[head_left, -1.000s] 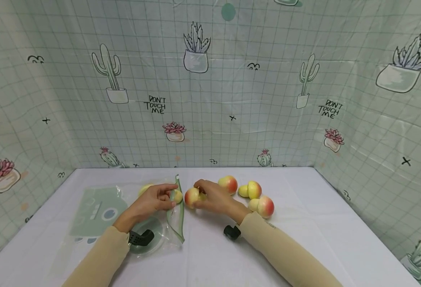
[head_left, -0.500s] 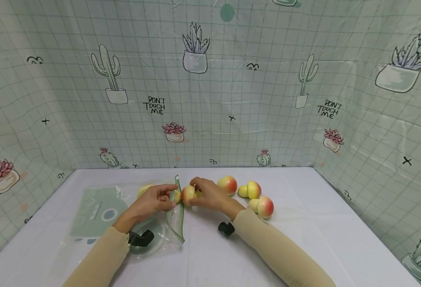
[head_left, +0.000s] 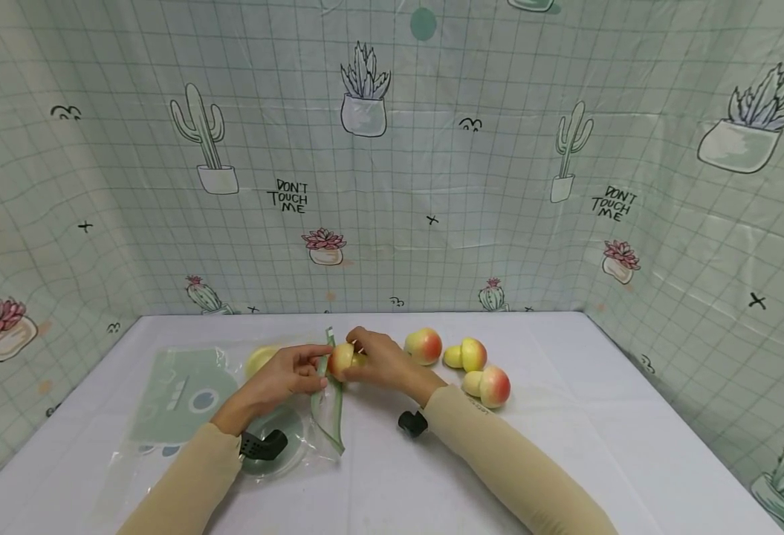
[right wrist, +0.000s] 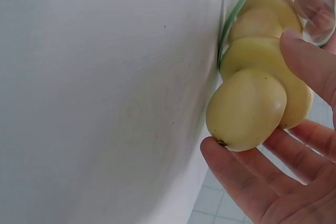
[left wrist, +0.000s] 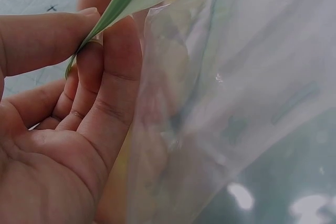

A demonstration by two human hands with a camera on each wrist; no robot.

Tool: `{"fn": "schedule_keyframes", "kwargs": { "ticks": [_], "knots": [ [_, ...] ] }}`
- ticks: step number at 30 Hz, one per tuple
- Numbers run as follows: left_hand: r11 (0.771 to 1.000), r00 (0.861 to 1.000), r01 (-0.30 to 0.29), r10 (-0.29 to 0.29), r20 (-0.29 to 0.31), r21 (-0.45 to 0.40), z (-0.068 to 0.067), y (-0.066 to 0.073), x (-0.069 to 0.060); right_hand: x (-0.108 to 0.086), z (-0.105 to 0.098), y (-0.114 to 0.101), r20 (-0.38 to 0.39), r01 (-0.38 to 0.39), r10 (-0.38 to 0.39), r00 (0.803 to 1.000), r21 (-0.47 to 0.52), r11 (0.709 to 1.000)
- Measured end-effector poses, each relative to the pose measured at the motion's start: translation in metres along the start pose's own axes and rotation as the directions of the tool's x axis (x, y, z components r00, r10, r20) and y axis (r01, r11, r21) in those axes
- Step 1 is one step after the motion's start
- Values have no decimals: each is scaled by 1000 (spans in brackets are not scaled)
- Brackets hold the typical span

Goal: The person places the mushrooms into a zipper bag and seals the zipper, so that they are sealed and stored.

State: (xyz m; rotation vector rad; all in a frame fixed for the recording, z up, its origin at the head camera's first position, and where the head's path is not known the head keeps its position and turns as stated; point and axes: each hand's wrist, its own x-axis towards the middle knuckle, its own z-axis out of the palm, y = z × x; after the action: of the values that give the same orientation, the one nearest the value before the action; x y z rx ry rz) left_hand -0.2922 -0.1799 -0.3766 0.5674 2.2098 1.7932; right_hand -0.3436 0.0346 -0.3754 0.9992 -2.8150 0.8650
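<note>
My left hand (head_left: 287, 375) pinches the green zip rim (left wrist: 123, 1) of a clear zip bag (head_left: 134, 464) between thumb and fingers. The bag lies flat on the left, with a pale green print. With fingers and thumb around it, my right hand (head_left: 392, 364) holds a yellow-and-red gourd (head_left: 342, 358) at the bag's mouth. In the right wrist view, that gourd (right wrist: 247, 109) shows a small rounded lobe with a dark tip, and more yellow gourds (right wrist: 268, 1) lie beyond it inside the bag. A yellow one (head_left: 258, 360) shows behind my left hand, partly hidden.
Three more gourds lie to the right on the white table (head_left: 565, 446): one at the back (head_left: 423, 346), a yellower one (head_left: 467, 354), and one nearer (head_left: 488, 386). A patterned curtain (head_left: 398, 186) surrounds the table at the back and sides.
My right hand has moved left with the gourd, bringing it from beside the bag to its green rim. The left hand has stayed in place on the rim.
</note>
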Motion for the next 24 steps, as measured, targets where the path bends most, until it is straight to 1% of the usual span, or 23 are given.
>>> {"fn": "schedule_keyframes", "kwargs": {
  "ticks": [5, 11, 20, 24],
  "knots": [
    [1000, 1000, -3, 4, 13, -8, -1, -1, -1, 1, 2, -2, -1, -18, 18, 1000, 2, 1000],
    [1000, 1000, -7, 7, 14, -11, -1, -2, 0, 1, 3, -3, 16, -39, 39, 999, -11, 999],
    [1000, 1000, 0, 0, 6, 14, -2, -2, -1, 2, 3, -4, 34, -23, 25, 999, -39, 999],
    [1000, 1000, -8, 8, 7, 13, -3, -2, -1, 4, 3, -4, 44, -24, 26, 999, -45, 999]
  ]
}}
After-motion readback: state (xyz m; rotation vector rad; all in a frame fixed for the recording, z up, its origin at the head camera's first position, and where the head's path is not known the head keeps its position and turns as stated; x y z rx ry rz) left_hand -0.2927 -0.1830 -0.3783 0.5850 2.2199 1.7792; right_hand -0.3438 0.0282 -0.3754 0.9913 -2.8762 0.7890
